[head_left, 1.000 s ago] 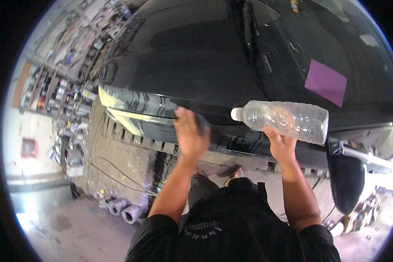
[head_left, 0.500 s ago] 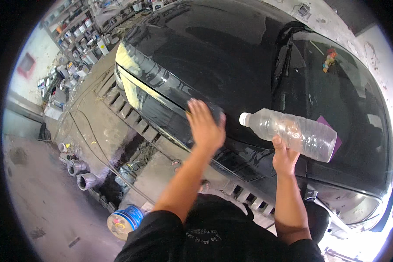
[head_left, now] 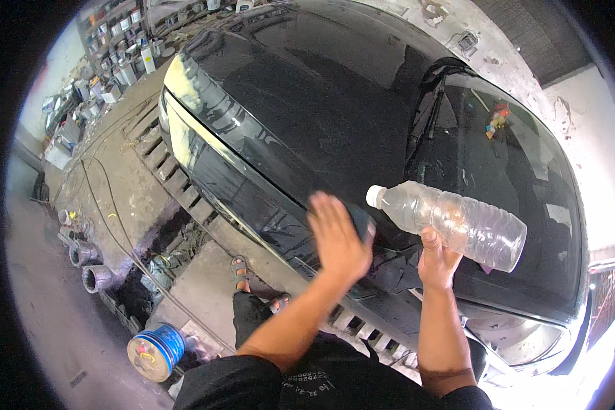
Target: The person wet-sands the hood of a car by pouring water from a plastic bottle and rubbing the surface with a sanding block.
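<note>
My left hand (head_left: pixel 338 240), slightly blurred, presses flat on a dark flat pad (head_left: pixel 363 225) against the black car's (head_left: pixel 280 102) body near the hood's rear edge. Only the pad's right side shows beyond my fingers. In my right hand (head_left: pixel 439 260) is a clear plastic bottle (head_left: pixel 458 222) with a white cap, tilted and held above the car by the windshield. Liquid inside it is hard to make out. A sliver of something purple (head_left: pixel 486 269) shows under the bottle. Pale yellow filler (head_left: pixel 179 82) covers the car's front corner and the hood seam.
A blue bucket (head_left: pixel 165 345) with a lid stands on the floor at lower left. A hose (head_left: pixel 119 232) runs past a slatted floor grate (head_left: pixel 167 167) and a dark pit. Several cans and shelves (head_left: pixel 119 34) fill the far left. My sandalled feet (head_left: pixel 240 273) stand beside the car.
My left hand and the pad have moved right and nearer along the car. The bottle has come slightly nearer, and less of the purple thing shows. The whole view has shifted.
</note>
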`<state>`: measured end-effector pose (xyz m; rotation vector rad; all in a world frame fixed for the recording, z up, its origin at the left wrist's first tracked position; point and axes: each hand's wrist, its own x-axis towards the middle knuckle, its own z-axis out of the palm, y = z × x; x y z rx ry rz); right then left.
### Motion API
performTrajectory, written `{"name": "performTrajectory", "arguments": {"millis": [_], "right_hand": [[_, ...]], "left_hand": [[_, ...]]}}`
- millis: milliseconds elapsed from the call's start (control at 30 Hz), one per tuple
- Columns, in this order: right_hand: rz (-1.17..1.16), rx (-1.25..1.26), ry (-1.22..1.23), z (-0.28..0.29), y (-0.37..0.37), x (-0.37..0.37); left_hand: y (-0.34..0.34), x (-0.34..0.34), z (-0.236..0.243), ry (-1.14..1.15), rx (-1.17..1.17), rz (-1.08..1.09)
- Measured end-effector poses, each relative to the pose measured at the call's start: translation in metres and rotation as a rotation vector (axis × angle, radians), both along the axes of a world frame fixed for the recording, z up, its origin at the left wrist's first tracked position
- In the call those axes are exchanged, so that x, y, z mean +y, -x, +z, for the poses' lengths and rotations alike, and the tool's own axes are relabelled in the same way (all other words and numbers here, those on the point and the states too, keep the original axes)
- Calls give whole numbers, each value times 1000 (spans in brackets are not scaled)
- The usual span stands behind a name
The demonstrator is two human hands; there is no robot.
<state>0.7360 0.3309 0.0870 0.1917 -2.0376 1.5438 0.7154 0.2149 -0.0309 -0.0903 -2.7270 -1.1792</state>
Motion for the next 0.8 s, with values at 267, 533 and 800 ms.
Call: {"name": "performTrajectory", "arguments": {"millis": [267,533,800], "right_hand": [[-6,5,-146,2,0,5],[13,-16,-162,-2,9,7],[45,13,-106,-2,14,1]], "left_hand": [[30,-7,8,22,12,143],[51,-18,2,71,69,242],[62,-29,-5,33,118,230]]}}
